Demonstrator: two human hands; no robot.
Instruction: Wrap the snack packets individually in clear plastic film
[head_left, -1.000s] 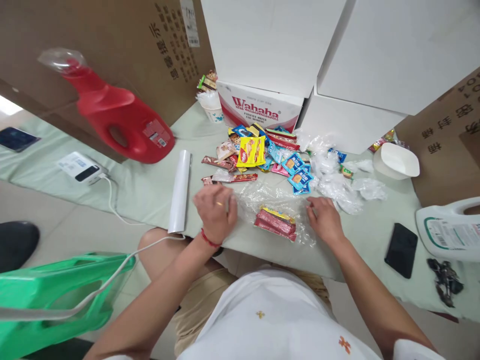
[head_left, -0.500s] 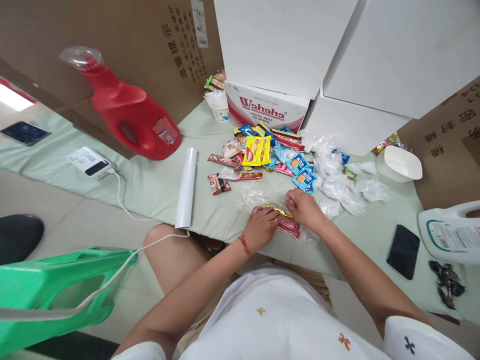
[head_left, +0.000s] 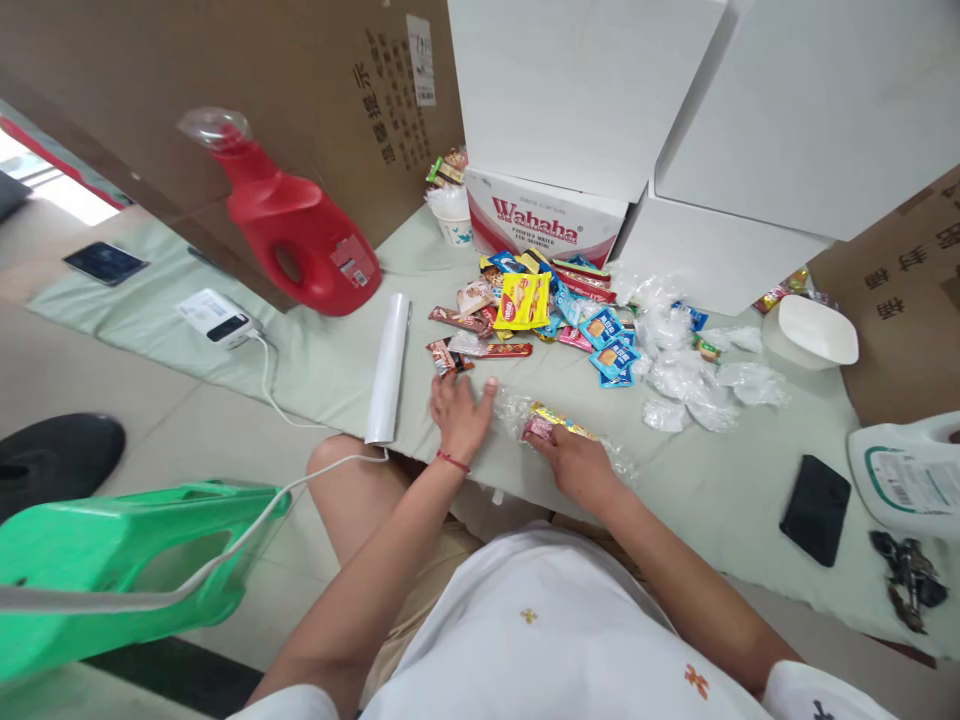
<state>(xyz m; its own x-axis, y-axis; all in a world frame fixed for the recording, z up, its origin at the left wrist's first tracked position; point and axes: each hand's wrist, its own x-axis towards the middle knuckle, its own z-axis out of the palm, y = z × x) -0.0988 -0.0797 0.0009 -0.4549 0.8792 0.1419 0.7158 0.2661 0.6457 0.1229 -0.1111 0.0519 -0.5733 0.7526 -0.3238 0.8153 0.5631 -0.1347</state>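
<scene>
The red-and-gold snack packet in clear plastic wrap (head_left: 551,425) lies crosswise under the right hand (head_left: 574,462), pinched by its fingertips — the left hand (head_left: 457,408), spread flat, rests just beside.

Storeroom: stacked cartons (head_left: 585,90), snack packets (head_left: 525,300)

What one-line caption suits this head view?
Left hand flat on the pale green cloth beside a white roll; right hand pressing a plastic-wrapped snack bundle.
</scene>
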